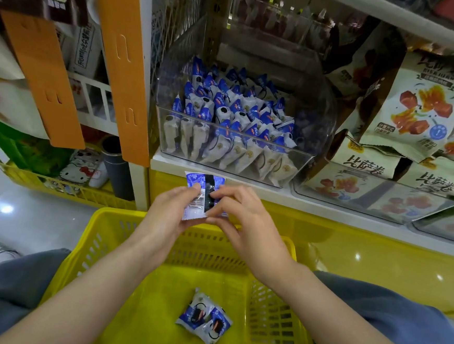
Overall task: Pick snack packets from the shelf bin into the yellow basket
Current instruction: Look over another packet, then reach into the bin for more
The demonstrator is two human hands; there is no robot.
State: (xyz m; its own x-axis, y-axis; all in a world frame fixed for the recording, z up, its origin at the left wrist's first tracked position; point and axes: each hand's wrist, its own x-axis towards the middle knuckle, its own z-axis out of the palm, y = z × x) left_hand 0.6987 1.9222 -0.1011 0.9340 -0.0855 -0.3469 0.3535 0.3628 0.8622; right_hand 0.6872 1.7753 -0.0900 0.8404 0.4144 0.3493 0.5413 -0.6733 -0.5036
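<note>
A blue and white snack packet (201, 190) with a barcode on its back is held up over the far rim of the yellow basket (112, 238). My left hand (170, 210) grips its left side and my right hand (240, 213) pinches its right edge. Two more packets (204, 319) of the same kind lie on the basket's floor. The clear shelf bin (313, 129) just beyond my hands holds several of these packets standing in rows.
Larger cream snack bags (418, 105) fill clear bins to the right. Orange cardboard strips (120, 63) hang at the left of the shelf. A second yellow basket (64, 189) with assorted goods stands on the floor at left. My legs flank the basket.
</note>
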